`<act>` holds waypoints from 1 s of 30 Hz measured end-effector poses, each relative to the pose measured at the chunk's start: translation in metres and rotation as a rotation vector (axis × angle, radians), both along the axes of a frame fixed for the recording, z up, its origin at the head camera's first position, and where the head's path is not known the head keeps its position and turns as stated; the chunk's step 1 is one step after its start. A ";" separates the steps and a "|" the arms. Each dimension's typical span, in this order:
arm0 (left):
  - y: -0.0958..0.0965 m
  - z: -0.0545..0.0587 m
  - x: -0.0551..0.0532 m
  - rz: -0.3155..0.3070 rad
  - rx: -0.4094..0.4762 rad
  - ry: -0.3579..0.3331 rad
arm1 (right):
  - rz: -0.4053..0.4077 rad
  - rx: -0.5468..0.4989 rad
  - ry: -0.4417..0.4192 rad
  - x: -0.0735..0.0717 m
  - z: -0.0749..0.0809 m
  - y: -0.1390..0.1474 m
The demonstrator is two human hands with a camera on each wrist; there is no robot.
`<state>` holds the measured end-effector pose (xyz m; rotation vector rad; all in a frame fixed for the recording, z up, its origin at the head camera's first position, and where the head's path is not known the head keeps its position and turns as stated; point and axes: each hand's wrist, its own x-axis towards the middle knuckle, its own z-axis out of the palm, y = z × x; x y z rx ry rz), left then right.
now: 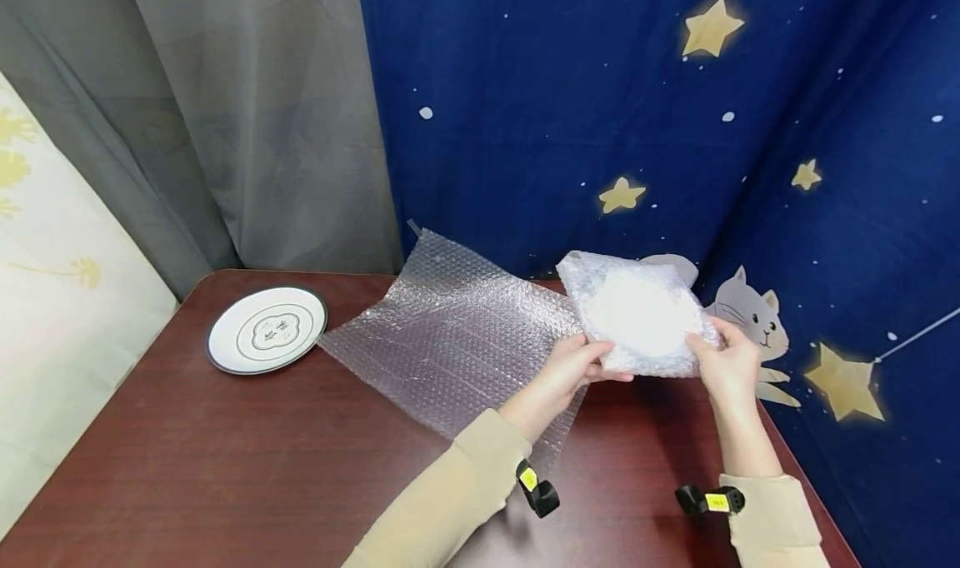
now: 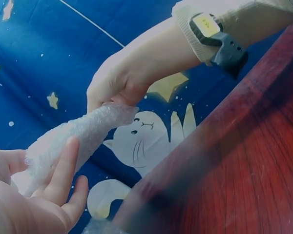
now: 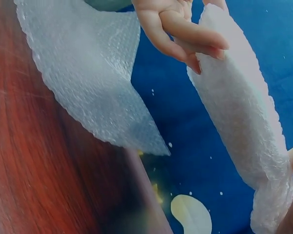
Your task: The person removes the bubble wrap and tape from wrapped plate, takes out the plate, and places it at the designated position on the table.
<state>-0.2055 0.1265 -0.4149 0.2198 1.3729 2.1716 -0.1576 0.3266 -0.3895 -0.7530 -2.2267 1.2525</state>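
Note:
Both hands hold a bubble-wrapped package [image 1: 637, 314] up over the right part of the table, tilted so its broad face shows in the head view. Bright glare on that face hides what is inside. My left hand [image 1: 572, 370] pinches the lower left corner, thumb in front and fingers behind. At the right edge my right hand [image 1: 729, 360] grips the wrap between thumb and fingers. In the left wrist view the package [image 2: 83, 139] appears edge-on. A loose sheet of bubble wrap [image 1: 480, 335] lies on the table, left of the package.
A white plate [image 1: 232, 326] with a dark rim and a printed emblem lies at the far left of the brown table [image 1: 300, 468]. Behind the table hang a grey curtain [image 1: 300, 135] and a blue star-patterned curtain [image 1: 525, 135], which continues down the right side.

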 end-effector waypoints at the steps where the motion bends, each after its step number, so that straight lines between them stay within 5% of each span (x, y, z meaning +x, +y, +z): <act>1: -0.002 0.000 0.000 0.001 -0.011 0.004 | 0.003 -0.004 0.003 0.000 0.000 -0.002; 22: -0.053 -0.007 -0.010 0.020 -0.083 0.062 | 0.102 0.065 0.076 -0.010 -0.011 -0.040; 30: -0.074 -0.009 -0.015 0.002 -0.134 0.084 | 0.164 0.049 0.035 -0.014 -0.014 -0.054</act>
